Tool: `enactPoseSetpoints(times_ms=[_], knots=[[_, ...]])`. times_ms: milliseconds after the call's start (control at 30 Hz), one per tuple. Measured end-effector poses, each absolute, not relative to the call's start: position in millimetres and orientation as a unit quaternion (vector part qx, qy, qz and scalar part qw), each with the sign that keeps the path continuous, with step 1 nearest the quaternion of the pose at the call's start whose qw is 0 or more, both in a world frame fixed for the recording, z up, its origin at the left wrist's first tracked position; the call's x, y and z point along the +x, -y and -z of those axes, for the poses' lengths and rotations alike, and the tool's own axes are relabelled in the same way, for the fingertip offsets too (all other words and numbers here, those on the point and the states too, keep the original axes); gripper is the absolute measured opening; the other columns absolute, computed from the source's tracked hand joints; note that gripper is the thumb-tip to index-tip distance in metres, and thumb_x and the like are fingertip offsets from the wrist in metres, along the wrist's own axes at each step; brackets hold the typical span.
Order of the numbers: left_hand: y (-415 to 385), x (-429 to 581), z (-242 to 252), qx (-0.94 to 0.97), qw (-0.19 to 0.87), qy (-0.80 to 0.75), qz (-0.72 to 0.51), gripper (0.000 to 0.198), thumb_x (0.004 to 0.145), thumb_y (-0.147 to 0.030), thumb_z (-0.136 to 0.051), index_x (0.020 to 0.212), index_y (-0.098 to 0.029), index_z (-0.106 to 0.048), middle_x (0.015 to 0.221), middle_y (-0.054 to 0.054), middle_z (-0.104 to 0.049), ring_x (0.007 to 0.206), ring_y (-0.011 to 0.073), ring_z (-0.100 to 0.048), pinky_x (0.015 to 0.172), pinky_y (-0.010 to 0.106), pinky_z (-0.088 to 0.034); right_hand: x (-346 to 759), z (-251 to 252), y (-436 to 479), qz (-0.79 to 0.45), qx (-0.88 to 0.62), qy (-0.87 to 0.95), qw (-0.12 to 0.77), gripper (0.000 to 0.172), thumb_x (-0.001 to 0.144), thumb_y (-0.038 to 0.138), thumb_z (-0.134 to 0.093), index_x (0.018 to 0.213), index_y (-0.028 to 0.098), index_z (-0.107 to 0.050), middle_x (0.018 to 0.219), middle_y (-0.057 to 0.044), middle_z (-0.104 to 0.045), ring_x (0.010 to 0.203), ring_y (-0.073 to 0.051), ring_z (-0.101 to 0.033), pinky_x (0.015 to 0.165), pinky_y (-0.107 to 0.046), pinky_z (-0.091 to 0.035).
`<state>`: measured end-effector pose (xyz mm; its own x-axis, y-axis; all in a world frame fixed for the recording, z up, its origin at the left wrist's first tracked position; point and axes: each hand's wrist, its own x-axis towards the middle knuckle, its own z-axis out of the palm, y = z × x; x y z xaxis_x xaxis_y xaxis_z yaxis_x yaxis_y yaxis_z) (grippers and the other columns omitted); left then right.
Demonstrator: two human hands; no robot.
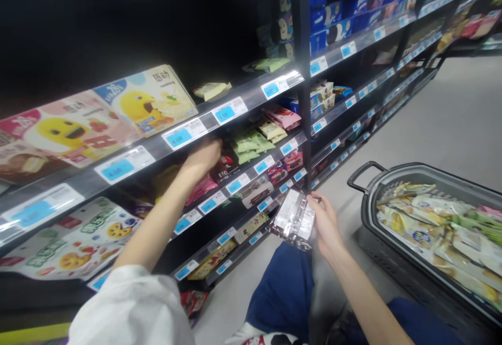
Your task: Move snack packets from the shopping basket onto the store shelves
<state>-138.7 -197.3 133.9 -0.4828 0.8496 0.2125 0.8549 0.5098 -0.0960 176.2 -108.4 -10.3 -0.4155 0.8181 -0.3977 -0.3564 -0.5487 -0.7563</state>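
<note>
My left hand (209, 154) reaches under a price-tagged shelf edge, close to dark snack packets (226, 164) on the shelf below. Its fingers are hidden and blurred, so what it touches does not show. Right of it lie green packets (253, 144), then cream ones (273, 129) and pink ones (285, 116). In front of the lower shelves, my right hand (323, 219) grips a silver and dark brown packet (294, 217) by its right edge, with the back of the wrapper facing up.
A grey basket (366, 214) filled with packets stands on the floor at the right. Large cartons (145, 102) line the upper left shelf. Blue boxes (337, 29) fill the shelf beyond a dark upright post (305, 36).
</note>
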Motion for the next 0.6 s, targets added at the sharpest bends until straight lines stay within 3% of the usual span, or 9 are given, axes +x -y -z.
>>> enactPoseSetpoints(times_ms=[100, 233, 300, 433, 533, 600], knots=[[209, -68, -130, -0.586, 0.178, 0.784, 0.103, 0.042, 0.102, -0.036, -0.035, 0.118, -0.013, -0.067, 0.118, 0.016, -0.069, 0.113, 0.0286, -0.063, 0.104, 0.044, -0.048, 176, 9, 110, -0.787, -0.386, 0.304, 0.374, 0.058, 0.059, 0.036, -0.091, 0.108, 0.023, -0.062, 0.078, 0.002, -0.073, 0.066, -0.015, -0.068, 0.054, -0.023, -0.054], [223, -8, -104, -0.809, 0.061, 0.582, 0.062, 0.057, 0.094, -0.048, -0.059, 0.142, -0.019, -0.052, 0.149, 0.014, -0.053, 0.144, 0.0305, -0.042, 0.12, 0.048, -0.037, 176, 5, 108, -0.812, -0.348, 0.282, 0.375, 0.066, 0.057, 0.037, -0.093, 0.112, 0.024, -0.058, 0.083, 0.001, -0.074, 0.072, -0.017, -0.07, 0.065, -0.029, -0.059], [226, -1, -83, -0.849, 0.039, 0.526, 0.037, 0.062, 0.093, -0.041, -0.063, 0.148, -0.02, -0.045, 0.156, 0.014, -0.046, 0.149, 0.0308, -0.034, 0.123, 0.05, -0.032, 177, 5, 109, -0.825, -0.334, 0.289, 0.353, 0.062, 0.059, 0.038, -0.092, 0.109, 0.021, -0.06, 0.086, -0.002, -0.075, 0.072, -0.017, -0.07, 0.066, -0.029, -0.059], [232, -4, -51, -0.838, 0.075, 0.529, 0.112, 0.05, 0.097, -0.016, -0.048, 0.147, -0.022, -0.046, 0.148, 0.012, -0.055, 0.143, 0.0266, -0.046, 0.117, 0.047, -0.042, 178, 4, 114, -0.823, -0.324, 0.338, 0.322, 0.06, 0.064, 0.045, -0.089, 0.111, 0.022, -0.06, 0.083, 0.0, -0.073, 0.067, -0.016, -0.069, 0.063, -0.03, -0.058], [237, -2, -43, -0.783, 0.021, 0.573, 0.242, 0.045, 0.096, -0.02, -0.053, 0.141, -0.021, -0.055, 0.138, 0.012, -0.064, 0.128, 0.0256, -0.061, 0.103, 0.039, -0.054, 179, 3, 115, -0.829, -0.314, 0.339, 0.316, 0.056, 0.071, 0.056, -0.082, 0.111, 0.024, -0.06, 0.09, -0.001, -0.073, 0.066, -0.017, -0.069, 0.061, -0.03, -0.057], [240, 6, -42, -0.674, -0.032, 0.65, 0.35, 0.039, 0.092, -0.028, -0.062, 0.131, -0.02, -0.064, 0.124, 0.01, -0.072, 0.11, 0.0251, -0.071, 0.095, 0.035, -0.058, 179, 2, 114, -0.824, -0.32, 0.342, 0.319, 0.055, 0.073, 0.059, -0.079, 0.111, 0.025, -0.062, 0.099, -0.003, -0.073, 0.077, -0.019, -0.071, 0.063, -0.029, -0.056]])
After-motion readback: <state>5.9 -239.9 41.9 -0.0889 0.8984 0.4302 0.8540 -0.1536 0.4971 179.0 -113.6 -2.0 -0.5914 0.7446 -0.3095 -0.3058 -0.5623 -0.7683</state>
